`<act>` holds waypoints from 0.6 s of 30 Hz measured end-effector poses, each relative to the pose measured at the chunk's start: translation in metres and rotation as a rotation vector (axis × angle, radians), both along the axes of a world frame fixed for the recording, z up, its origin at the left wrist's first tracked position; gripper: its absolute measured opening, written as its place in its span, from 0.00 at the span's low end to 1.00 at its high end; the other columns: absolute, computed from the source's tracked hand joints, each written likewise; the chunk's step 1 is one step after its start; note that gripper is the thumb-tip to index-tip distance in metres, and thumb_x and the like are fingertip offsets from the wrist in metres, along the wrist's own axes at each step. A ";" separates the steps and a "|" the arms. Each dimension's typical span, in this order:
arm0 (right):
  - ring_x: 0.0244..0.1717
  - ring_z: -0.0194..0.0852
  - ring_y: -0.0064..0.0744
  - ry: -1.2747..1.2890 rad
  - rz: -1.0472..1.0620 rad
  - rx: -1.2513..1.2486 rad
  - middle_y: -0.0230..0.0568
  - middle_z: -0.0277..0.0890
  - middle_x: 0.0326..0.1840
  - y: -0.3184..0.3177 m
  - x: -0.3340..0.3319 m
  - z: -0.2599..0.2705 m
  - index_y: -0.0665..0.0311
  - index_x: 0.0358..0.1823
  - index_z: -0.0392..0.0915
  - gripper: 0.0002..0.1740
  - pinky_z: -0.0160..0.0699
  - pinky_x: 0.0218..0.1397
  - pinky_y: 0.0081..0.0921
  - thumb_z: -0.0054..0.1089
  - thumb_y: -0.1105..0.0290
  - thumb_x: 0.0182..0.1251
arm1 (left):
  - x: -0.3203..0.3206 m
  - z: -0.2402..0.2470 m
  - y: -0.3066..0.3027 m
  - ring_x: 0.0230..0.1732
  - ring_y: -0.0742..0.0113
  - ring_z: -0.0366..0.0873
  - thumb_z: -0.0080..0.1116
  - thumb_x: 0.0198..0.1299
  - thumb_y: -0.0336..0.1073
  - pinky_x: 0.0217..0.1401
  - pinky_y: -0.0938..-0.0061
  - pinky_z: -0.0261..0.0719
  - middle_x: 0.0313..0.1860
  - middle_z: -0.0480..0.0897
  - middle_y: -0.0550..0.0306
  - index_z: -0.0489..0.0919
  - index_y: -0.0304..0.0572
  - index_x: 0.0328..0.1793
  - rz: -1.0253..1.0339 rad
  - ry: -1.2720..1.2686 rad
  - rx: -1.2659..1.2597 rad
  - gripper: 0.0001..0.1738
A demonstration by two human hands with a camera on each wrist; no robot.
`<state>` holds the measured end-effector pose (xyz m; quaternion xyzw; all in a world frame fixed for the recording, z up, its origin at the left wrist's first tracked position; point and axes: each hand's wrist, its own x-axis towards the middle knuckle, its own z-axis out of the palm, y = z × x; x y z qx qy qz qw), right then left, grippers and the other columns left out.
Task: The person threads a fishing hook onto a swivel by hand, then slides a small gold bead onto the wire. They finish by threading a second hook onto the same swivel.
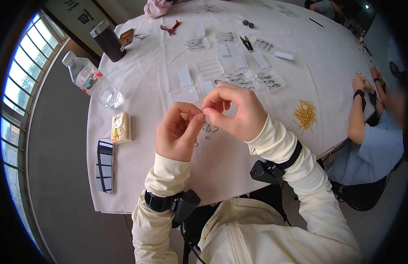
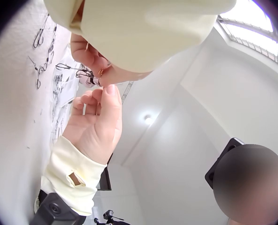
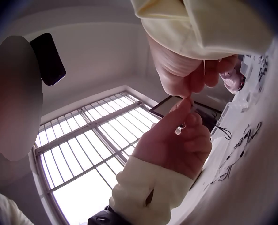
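Note:
My left hand (image 1: 175, 134) and right hand (image 1: 241, 110) meet fingertip to fingertip over the near part of the table in the head view. In the left wrist view, dark fishing hooks (image 2: 84, 73) stick out from the left hand's curled fingers, beside a small gold-coloured piece (image 2: 101, 72). The right thumb and forefinger pinch at the same spot; the tiny part between the fingertips is mostly hidden. A dark hook loop (image 3: 224, 133) shows beyond the left hand in the right wrist view. More fishing hooks (image 1: 207, 127) lie on the cloth below the hands.
Clear plastic boxes (image 1: 209, 69) with hooks and lids spread beyond the hands. A heap of gold-coloured pieces (image 1: 305, 115) lies right. Bottle (image 1: 94, 81), tissue pack (image 1: 121, 128) and phone (image 1: 105, 167) line the left edge. Red-handled pliers (image 1: 170, 28) lie farther back; another person (image 1: 367, 136) sits right.

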<state>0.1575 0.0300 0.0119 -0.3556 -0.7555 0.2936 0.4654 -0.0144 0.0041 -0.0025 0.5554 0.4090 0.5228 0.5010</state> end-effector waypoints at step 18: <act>0.28 0.69 0.21 0.006 0.005 -0.007 0.30 0.73 0.27 0.000 0.000 0.000 0.64 0.31 0.78 0.04 0.65 0.35 0.20 0.61 0.77 0.53 | 0.000 0.001 -0.001 0.25 0.85 0.66 0.58 0.64 0.29 0.26 0.87 0.62 0.26 0.75 0.69 0.75 0.38 0.40 0.002 0.003 -0.021 0.03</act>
